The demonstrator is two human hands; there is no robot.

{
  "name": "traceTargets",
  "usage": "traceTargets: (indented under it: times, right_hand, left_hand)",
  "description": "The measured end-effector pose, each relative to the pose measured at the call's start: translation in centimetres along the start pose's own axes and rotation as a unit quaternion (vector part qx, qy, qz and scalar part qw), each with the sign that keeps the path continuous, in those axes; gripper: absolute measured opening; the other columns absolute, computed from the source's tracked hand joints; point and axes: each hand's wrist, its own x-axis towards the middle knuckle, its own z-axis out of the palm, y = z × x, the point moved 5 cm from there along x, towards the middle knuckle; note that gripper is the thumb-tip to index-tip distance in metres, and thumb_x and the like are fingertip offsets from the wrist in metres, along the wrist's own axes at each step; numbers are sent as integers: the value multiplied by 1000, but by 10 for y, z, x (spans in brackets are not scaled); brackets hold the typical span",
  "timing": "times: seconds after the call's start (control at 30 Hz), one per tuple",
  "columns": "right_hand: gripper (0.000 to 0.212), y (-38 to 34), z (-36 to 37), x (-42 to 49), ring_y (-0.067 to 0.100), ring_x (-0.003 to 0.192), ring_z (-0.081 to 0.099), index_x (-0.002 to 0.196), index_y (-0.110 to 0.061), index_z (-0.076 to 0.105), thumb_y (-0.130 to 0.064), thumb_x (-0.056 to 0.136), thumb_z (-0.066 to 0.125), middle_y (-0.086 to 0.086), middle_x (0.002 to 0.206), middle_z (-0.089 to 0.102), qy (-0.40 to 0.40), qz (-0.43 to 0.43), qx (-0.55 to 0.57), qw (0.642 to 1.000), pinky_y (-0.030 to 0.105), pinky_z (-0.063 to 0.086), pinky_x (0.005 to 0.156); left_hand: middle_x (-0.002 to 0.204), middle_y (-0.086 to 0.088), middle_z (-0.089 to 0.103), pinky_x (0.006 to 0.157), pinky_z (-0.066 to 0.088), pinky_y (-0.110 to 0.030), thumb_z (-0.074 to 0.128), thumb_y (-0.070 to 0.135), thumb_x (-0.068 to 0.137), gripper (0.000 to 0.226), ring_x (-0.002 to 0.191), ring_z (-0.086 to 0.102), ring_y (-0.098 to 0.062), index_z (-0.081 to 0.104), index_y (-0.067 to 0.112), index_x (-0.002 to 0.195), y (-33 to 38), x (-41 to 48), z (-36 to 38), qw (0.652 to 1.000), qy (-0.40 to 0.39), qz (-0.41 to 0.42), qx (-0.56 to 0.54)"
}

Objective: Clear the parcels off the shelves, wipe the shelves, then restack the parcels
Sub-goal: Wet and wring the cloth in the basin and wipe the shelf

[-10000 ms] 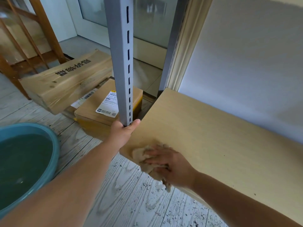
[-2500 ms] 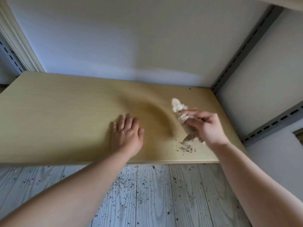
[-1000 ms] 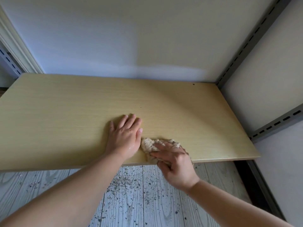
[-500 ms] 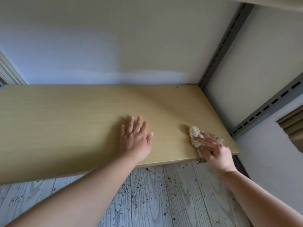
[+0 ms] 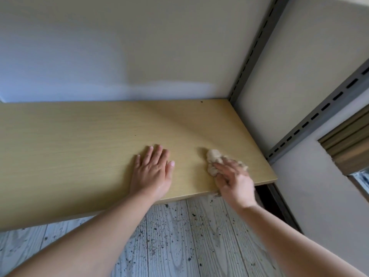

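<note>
A low, light-wood shelf (image 5: 79, 148) runs across the head view with nothing stacked on it. My left hand (image 5: 152, 172) lies flat on it near the front edge, fingers straight and spread. My right hand (image 5: 232, 179) presses a crumpled beige cloth (image 5: 213, 159) onto the shelf near its front right corner; the hand is motion-blurred and its fingers lie over the cloth. No parcels are in view.
Grey slotted metal uprights (image 5: 257, 47) stand at the shelf's back right corner and another (image 5: 319, 114) at the front right. White walls close in behind and to the right. The pale plank floor (image 5: 179, 236) below is strewn with dark crumbs.
Ten seconds ago I wiped the shelf's left end, gripping the upright. Since then I have moved to the right end; over the last second the cloth went from mid-front to the right corner.
</note>
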Motion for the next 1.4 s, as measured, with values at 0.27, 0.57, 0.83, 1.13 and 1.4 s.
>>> traceTargets:
  times: [0.27,0.57,0.83,1.13,1.4]
  right_hand:
    - [35,-90,52,-26,24,118,59,107,-23,71,-24,80,49,2,121,65,-118,-199,71,970,53,53,87]
    - [33,50,-13,43,18,134,40,124,-26,61,-16,94,55,-3,145,44,-78,49,63,994,28,28,109]
    - [46,86,-4,107,22,143,19,143,-31,37,-38,98,40,-1,156,24,-68,163,-24,984,39,17,117]
    - [55,36,12,100,19,145,13,145,-36,31,-57,94,26,-7,158,16,-139,60,-112,982,41,14,117]
    - [66,-87,58,24,25,145,16,143,-30,37,-60,91,11,-2,155,25,-220,-188,-63,955,56,20,114]
  left_hand:
    - [154,7,26,118,8,-27,-4,49,83,78,144,16,-10,35,21,145,-13,7,-13,990,23,6,-138]
    - [156,7,20,115,14,-41,-3,55,90,69,142,13,-16,27,27,146,-6,13,-9,999,32,23,-5]
    - [146,1,42,109,26,-48,5,52,85,75,136,35,-24,51,21,134,-6,11,-8,997,69,43,-11]
    - [124,-2,63,91,45,-51,29,41,89,50,115,58,-27,67,18,113,-5,15,-9,992,119,44,3]
    - [142,-9,45,107,29,-30,19,57,84,74,129,42,-28,46,12,137,-27,21,-13,942,129,-43,-306]
